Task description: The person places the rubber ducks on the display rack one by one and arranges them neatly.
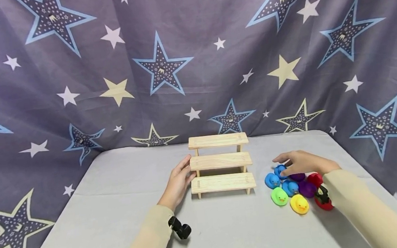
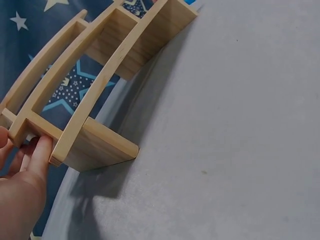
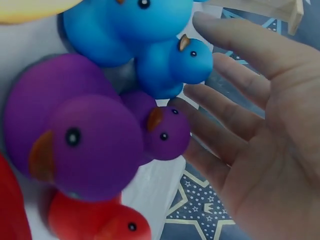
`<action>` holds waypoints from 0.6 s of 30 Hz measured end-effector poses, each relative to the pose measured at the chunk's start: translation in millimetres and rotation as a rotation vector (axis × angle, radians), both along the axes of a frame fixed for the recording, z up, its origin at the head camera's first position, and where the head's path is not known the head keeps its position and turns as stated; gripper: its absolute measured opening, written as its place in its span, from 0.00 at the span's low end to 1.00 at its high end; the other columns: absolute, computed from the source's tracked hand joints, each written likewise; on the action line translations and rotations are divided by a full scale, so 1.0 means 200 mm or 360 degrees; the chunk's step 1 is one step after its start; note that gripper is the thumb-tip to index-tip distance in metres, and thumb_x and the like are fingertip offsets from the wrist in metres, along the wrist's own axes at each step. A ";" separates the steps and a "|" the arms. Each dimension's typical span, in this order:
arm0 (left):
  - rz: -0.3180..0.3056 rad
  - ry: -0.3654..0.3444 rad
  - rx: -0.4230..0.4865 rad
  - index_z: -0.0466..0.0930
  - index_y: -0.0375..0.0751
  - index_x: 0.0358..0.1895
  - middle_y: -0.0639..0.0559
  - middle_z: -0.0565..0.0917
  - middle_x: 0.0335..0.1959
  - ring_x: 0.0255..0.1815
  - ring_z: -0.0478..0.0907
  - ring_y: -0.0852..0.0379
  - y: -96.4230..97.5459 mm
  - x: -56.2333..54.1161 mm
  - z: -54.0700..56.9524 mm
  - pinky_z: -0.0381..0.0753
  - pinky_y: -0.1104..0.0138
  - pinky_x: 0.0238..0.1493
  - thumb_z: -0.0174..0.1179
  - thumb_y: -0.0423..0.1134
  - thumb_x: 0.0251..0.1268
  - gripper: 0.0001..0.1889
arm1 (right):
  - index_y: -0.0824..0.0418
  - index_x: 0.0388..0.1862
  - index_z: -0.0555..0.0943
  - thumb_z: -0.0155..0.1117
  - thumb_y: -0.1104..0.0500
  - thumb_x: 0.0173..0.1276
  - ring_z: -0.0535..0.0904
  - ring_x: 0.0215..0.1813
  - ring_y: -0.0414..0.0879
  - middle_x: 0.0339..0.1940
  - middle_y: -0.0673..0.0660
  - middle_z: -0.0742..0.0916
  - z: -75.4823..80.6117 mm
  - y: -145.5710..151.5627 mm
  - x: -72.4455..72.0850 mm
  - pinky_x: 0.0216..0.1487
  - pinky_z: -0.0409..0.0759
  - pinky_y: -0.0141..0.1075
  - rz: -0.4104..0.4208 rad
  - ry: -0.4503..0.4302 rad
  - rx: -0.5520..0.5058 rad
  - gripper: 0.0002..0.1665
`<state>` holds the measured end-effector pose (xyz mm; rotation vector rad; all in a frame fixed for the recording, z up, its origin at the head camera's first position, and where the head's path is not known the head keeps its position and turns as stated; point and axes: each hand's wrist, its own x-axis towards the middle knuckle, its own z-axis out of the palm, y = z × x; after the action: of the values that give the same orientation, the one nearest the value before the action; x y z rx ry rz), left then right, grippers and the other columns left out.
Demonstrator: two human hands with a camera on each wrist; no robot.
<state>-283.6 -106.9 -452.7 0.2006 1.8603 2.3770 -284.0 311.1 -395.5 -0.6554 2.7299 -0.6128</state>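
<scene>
A three-step wooden display stand (image 1: pixel 221 161) stands in the middle of the table. My left hand (image 1: pixel 178 183) holds its left end at the middle step; in the left wrist view the fingers (image 2: pixel 39 157) tuck in against the wood. Over on the right, my right hand (image 1: pixel 300 162) hovers at the far side of a cluster of rubber ducks, its fingers spread and holding nothing. Closest to those fingers are a blue duck (image 3: pixel 175 67) and a purple duck (image 3: pixel 167 132). Nearer the front sit a green duck (image 1: pixel 279 196) and a yellow duck (image 1: pixel 299 204).
Red ducks (image 1: pixel 324 203) lie at the cluster's right, partly hidden by the right sleeve and wrist camera. A light grey cloth (image 1: pixel 230 232) covers the table. Behind it hangs a star-patterned curtain (image 1: pixel 189 33), close to the stand's back.
</scene>
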 end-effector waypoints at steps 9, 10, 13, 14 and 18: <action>0.0024 -0.0021 0.0004 0.53 0.33 0.78 0.34 0.55 0.78 0.76 0.57 0.39 0.00 0.00 0.00 0.66 0.55 0.74 0.39 0.28 0.78 0.27 | 0.61 0.63 0.80 0.76 0.53 0.59 0.74 0.62 0.63 0.61 0.64 0.82 -0.06 -0.02 -0.03 0.64 0.72 0.67 -0.0081 -0.0076 0.0097 0.33; 0.0026 -0.0017 0.0001 0.54 0.33 0.78 0.34 0.55 0.78 0.76 0.57 0.39 0.00 0.00 0.00 0.66 0.55 0.74 0.39 0.28 0.78 0.27 | 0.61 0.62 0.81 0.76 0.53 0.59 0.74 0.62 0.63 0.61 0.64 0.81 -0.06 -0.02 -0.03 0.64 0.72 0.67 -0.0093 -0.0086 0.0106 0.33; 0.0029 -0.0008 -0.0004 0.54 0.33 0.78 0.35 0.55 0.78 0.76 0.57 0.39 0.00 -0.01 0.00 0.66 0.55 0.74 0.39 0.28 0.78 0.28 | 0.61 0.61 0.81 0.76 0.54 0.59 0.74 0.61 0.64 0.61 0.66 0.81 -0.07 -0.04 -0.03 0.64 0.72 0.67 -0.0108 -0.0093 0.0130 0.32; 0.0031 -0.0009 -0.0007 0.54 0.33 0.78 0.35 0.55 0.78 0.76 0.57 0.40 0.00 -0.01 0.00 0.66 0.55 0.74 0.39 0.29 0.78 0.28 | 0.61 0.61 0.81 0.76 0.55 0.59 0.74 0.61 0.63 0.60 0.66 0.81 -0.07 -0.04 -0.03 0.63 0.73 0.67 -0.0118 -0.0093 0.0130 0.31; 0.0031 -0.0010 -0.0011 0.54 0.34 0.78 0.36 0.55 0.78 0.76 0.57 0.40 0.00 0.00 0.00 0.66 0.56 0.74 0.39 0.29 0.78 0.28 | 0.61 0.58 0.82 0.76 0.57 0.58 0.76 0.58 0.61 0.58 0.65 0.82 -0.08 -0.04 -0.03 0.62 0.74 0.65 -0.0140 -0.0067 0.0120 0.28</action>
<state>-284.2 -106.1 -453.2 0.1754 1.8758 2.3811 -289.9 303.0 -411.9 -0.5013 2.7391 -0.5342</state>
